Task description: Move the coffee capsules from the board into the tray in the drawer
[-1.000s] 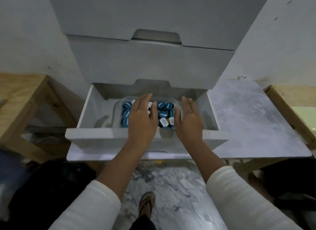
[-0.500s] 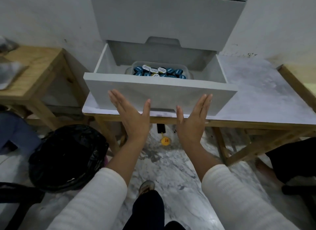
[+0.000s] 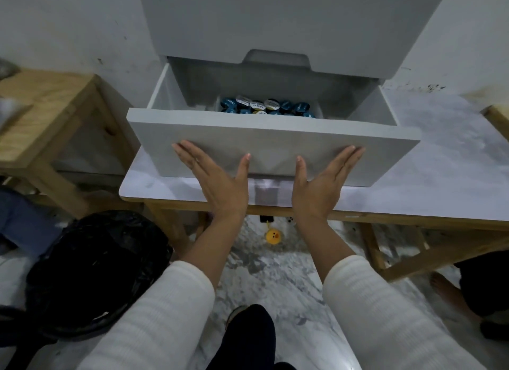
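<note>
The drawer (image 3: 272,146) stands pulled out of a grey cabinet (image 3: 292,25) at the far edge of the tabletop (image 3: 440,177), and its tall front panel hides most of what lies inside. Only the far part of the clear tray (image 3: 319,111) shows above that panel, its rim faint and hard to trace. The coffee capsules (image 3: 268,106) sit piled in the tray, mostly blue-lidded with a few white and one yellowish; their lids carry small print, too blurred to read. The cabinet top is cut off by the upper frame edge. Both hands lie flat on the drawer front, fingers straight and held together, thumbs spread inward toward each other, holding nothing. The left hand (image 3: 217,182) presses the lower left part of the panel, the right hand (image 3: 322,182) the lower right part, with a gap between them. Both wrists cross the near edge of the tabletop, and cream sleeves (image 3: 385,314) cover the forearms. Under the tabletop a small yellow duck-faced thing (image 3: 273,236) lies on the marbled floor (image 3: 275,281), and a black bag (image 3: 93,270) sits to the left, beside a wooden stool (image 3: 52,113).
</note>
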Tool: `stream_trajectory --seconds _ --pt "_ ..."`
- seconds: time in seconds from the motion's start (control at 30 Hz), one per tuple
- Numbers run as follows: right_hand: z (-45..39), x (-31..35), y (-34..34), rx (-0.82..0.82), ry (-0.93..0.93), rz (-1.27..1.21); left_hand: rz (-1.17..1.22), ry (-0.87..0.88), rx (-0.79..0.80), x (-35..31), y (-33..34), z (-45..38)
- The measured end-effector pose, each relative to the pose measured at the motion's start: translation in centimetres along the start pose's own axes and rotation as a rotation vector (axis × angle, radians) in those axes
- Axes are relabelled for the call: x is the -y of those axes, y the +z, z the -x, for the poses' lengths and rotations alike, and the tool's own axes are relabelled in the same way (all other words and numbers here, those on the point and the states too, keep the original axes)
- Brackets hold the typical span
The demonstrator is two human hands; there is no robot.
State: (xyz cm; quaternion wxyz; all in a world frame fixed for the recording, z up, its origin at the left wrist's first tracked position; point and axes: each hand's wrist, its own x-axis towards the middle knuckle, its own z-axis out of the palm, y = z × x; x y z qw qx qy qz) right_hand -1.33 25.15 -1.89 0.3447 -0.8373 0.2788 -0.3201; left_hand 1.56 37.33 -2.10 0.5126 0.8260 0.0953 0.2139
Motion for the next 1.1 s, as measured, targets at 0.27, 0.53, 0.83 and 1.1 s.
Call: stream_trajectory --seconds 0.27,0.53,0.83,1.1 --pt "-5.9 1.4 3.0 -0.014 -0.006 -0.001 -0.007 0.018 -0.009 -1.5 3.7 -4.4" --pt "-9.8 2.2 6.5 -0.015 -0.005 0.033 -0.043 0.049 0.012 -1.3 6.8 -9.3" --pt "-12.3 2.9 8.6 -0.004 0.014 0.215 -0.149 0.054 0.039 -1.5 8.4 -12.6" --pt "-10.8 2.7 3.1 0.405 -0.085 0.493 -0.135 0.098 0.242 -1.9 3.8 -8.5"
